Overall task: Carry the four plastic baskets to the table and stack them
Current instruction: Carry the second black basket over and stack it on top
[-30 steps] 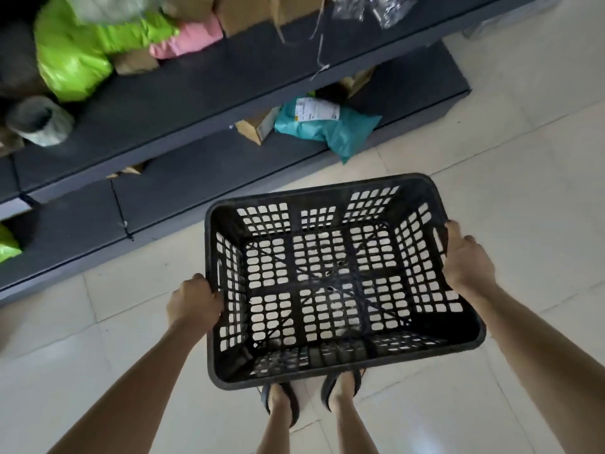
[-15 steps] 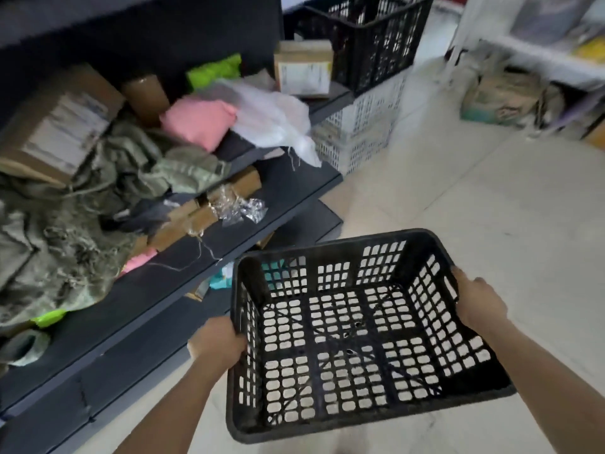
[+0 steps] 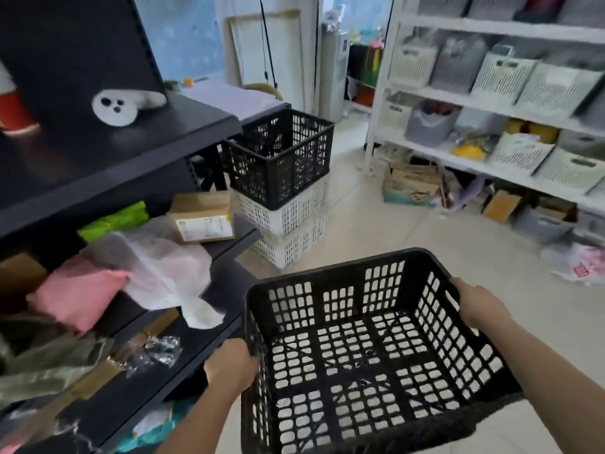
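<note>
A black lattice basket (image 3: 366, 348) is held in the air over the tiled floor (image 3: 425, 231), low in the view and just beside the dark shelf unit (image 3: 137, 158); it is empty, mouth up; the left hand (image 3: 230, 363) has a closed grip on its left rim and the right hand (image 3: 481, 304) a closed grip on its right rim; its long axis runs roughly from hand to hand, tilted down toward the near right corner; ahead, another black basket (image 3: 281, 158), whose contents I cannot tell, sits on top of stacked white baskets (image 3: 288, 224) on the floor; the white shelving (image 3: 491, 93) at right carries white and grey bins.
</note>
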The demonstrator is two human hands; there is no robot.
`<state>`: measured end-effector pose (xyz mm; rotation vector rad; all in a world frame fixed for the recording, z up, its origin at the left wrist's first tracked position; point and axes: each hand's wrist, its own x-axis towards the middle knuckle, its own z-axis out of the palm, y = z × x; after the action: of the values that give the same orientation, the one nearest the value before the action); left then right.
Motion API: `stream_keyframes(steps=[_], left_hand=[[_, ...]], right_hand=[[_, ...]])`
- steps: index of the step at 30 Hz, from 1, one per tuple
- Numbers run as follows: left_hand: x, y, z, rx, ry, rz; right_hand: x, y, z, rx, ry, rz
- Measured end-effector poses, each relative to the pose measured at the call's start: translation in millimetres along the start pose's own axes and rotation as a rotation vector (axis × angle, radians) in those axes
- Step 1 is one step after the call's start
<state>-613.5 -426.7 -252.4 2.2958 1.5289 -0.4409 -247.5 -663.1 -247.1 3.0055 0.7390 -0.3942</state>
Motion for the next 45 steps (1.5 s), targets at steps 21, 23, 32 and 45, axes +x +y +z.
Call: stream_keyframes(steps=[21,23,32,45], left_hand=[[214.5,290.5,-294.5,-0.15,0.312,-0.174],[233.0,298.0,-326.3,-0.164,0.373,-0.208],[336.6,302.4,-433.2,-0.108,0.639,-0.328],[492.5,285.5,-480.6,-0.132,0.673,-0.539]], right_hand=[[489.0,-79.4,-302.0,-0.119,0.116,-0.318],[519.2,-112.1,-337.7,-0.15,0.157,-0.368],[623.3,-267.0,-431.0,-0.068,0.321,-0.542],[767.8,-448.3,-442.5,0.011,0.185,-0.744]])
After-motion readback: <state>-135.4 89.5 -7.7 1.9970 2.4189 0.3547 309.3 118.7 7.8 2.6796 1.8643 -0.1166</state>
